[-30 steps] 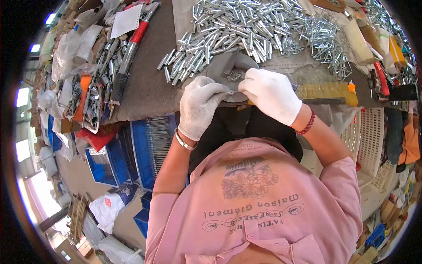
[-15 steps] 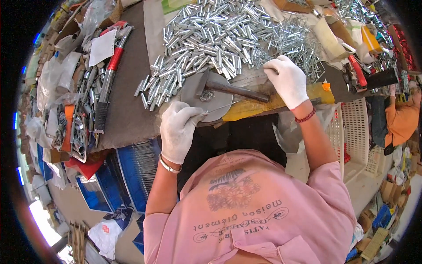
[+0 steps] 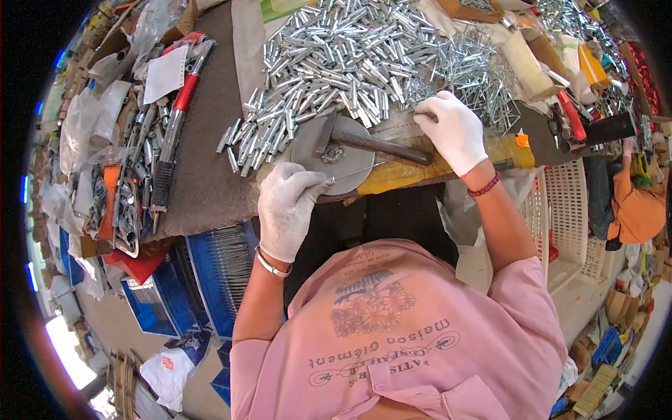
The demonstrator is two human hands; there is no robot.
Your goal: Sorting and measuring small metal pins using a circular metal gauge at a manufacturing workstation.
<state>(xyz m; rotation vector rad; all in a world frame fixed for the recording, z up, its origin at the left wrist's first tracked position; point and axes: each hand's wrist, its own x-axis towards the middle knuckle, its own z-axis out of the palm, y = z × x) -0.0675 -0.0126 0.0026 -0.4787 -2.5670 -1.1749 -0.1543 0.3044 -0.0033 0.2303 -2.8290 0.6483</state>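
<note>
In my gloved left hand (image 3: 285, 213) a thin metal rod (image 3: 355, 172) is pinched between thumb and fingers, its free end pointing right. Under the rod lies a round grey metal plate (image 3: 302, 148) at the bench edge. A hammer (image 3: 385, 148) rests across the plate, head on it and handle toward the right. My gloved right hand (image 3: 456, 136) is closed in a pinch above the bench, beside a pile of thin metal pins (image 3: 483, 80). Whatever its fingertips hold is hidden. Beyond the plate spreads a large heap of shiny metal sleeves (image 3: 339, 59).
Yellow tape (image 3: 413, 180) covers the near bench edge. Tools, including a red-handled bolt-cutter-like tool (image 3: 185, 94), crowd the left side. Blue bins (image 3: 217, 269) stand below left; a white plastic crate (image 3: 565, 203) is below right. Another person in orange (image 3: 638, 210) is at far right.
My right hand has shifted slightly left over the bench. My left hand keeps its pinch on the rod, and the hammer stays where it was on the plate.
</note>
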